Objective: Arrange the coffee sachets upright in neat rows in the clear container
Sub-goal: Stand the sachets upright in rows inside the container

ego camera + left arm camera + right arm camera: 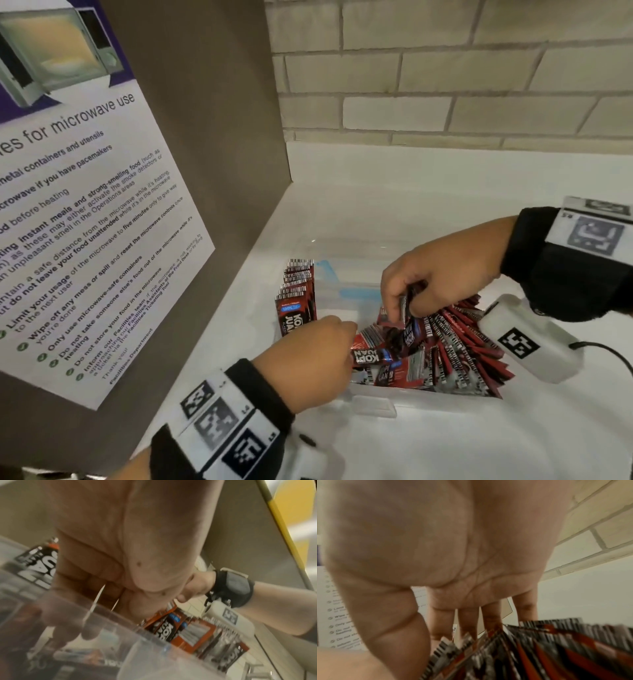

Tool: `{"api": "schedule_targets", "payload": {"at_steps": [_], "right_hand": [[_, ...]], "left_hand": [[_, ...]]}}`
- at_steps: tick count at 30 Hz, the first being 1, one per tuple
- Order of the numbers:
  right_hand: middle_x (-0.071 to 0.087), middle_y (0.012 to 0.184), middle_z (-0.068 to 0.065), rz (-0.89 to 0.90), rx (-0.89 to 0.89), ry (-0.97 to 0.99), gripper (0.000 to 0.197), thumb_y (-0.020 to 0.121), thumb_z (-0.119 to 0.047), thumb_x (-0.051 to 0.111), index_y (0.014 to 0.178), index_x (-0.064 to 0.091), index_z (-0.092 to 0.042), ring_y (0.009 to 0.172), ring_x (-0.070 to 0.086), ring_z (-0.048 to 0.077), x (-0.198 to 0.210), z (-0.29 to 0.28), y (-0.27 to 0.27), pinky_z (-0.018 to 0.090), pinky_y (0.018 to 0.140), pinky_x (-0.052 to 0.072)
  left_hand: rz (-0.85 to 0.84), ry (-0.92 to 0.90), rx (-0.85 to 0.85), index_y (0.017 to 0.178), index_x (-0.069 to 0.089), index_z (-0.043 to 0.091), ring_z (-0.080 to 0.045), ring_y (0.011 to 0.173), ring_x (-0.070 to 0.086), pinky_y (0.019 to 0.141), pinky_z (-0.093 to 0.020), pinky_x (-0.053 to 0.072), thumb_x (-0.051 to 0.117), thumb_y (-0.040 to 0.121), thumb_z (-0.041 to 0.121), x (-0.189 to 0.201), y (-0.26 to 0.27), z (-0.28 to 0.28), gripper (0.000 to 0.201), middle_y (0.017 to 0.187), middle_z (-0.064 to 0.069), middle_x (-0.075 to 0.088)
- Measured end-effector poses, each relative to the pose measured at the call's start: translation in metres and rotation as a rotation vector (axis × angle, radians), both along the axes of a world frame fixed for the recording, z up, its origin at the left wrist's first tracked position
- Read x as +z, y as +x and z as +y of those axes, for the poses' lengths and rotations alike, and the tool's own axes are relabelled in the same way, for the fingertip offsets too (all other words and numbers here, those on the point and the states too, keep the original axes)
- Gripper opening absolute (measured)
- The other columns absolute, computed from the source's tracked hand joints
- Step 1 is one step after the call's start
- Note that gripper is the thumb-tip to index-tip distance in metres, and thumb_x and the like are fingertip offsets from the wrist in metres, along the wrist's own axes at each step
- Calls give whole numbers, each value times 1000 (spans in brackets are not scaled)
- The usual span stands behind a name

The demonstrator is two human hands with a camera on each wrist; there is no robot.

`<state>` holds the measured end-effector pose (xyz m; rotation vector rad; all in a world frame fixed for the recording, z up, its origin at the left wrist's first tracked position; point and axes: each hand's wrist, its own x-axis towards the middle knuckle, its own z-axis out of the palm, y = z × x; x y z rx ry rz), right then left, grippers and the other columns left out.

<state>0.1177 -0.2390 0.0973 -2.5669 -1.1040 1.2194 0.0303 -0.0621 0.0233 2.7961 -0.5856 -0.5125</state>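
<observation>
Partly done. Beyond the left hand [308, 359], one upright row of red-and-black foil coffee sachets [296, 294] stands in the clear plastic container [373, 404]. Loose sachets [387, 349] lie between the hands; its grip cannot be told. Right hand [442, 270] pinches a fanned bunch [459, 346].

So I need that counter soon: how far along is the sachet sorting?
Partly done. One upright row stands at the left end of the clear container. In hand: the right hand pinches a few sachets, and the left hand reaches in. Left: loose sachets and the leaning fan.
</observation>
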Motion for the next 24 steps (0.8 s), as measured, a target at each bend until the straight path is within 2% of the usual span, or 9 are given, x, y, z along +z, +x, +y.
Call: {"api": "schedule_targets", "payload": {"at_steps": [3, 8, 11, 13, 15, 17, 19, 21, 24], "right_hand": [[57, 111, -11, -10, 28, 29, 14, 90, -26, 56, 95, 66, -34, 104, 56, 12, -3, -1, 0, 38, 94, 47], [58, 109, -10, -7, 43, 58, 15, 90, -26, 55, 97, 68, -29, 100, 59, 15, -5, -3, 5, 42, 92, 49], [60, 109, -8, -9, 41, 58, 16, 85, -33, 56, 95, 68, -32, 101, 60, 17, -6, -3, 5, 43, 91, 49], [61, 108, -9, -13, 38, 63, 19, 79, -38, 54, 92, 67, -35, 100, 61, 19, -5, -3, 4, 44, 90, 50], [62, 107, -7, -16, 39, 72, 15, 84, -32, 55, 92, 68, -34, 100, 61, 20, -6, -4, 4, 45, 90, 49], [62, 108, -6, -19, 44, 75, 15, 88, -27, 55, 94, 68, -31, 101, 61, 20, -7, -4, 6, 45, 92, 49], [61, 109, -7, -26, 53, 69, 16, 90, -25, 55, 96, 68, -29, 102, 60, 18, -7, -3, 6, 43, 93, 48], [60, 109, -7, -32, 65, 68, 16, 90, -23, 55, 98, 68, -27, 103, 59, 16, -7, -2, 6, 41, 94, 47], [59, 111, -9, -55, 71, 62, 16, 90, -21, 55, 96, 69, -26, 105, 56, 13, -7, -1, 7, 38, 97, 44]], "left_hand": [[59, 100, -14, 99, 50, 9, -26, 90, 54, 75, -33, 43, 46, 93, 18, -6, 9, -9, 11, 93, -3, 42], [111, 221, -38, 92, 48, 10, -18, 74, 45, 57, -25, 32, 63, 86, 27, -3, 21, -22, 24, 82, 0, 40], [121, 320, -97, 107, 53, 3, -18, 77, 44, 62, -27, 34, 68, 84, 29, -1, 27, -28, 38, 94, -8, 42], [119, 324, -117, 114, 48, 2, -20, 82, 47, 64, -29, 35, 70, 83, 25, -3, 29, -30, 45, 102, -13, 51], [116, 325, -119, 121, 42, 3, -26, 94, 55, 67, -31, 38, 69, 83, 18, -9, 30, -30, 49, 109, -15, 55], [108, 330, -142, 124, 40, 3, -32, 100, 58, 69, -33, 41, 65, 83, 12, -12, 29, -32, 49, 110, -17, 57], [94, 327, -173, 125, 41, 2, -33, 99, 58, 69, -33, 41, 65, 83, 12, -11, 28, -33, 49, 110, -17, 57], [68, 312, -189, 120, 44, 3, -32, 95, 58, 65, -31, 38, 65, 83, 14, -7, 28, -33, 44, 108, -16, 56], [54, 272, -184, 114, 49, 3, -28, 80, 52, 60, -29, 34, 59, 85, 11, -2, 27, -32, 32, 104, -16, 57]]}}
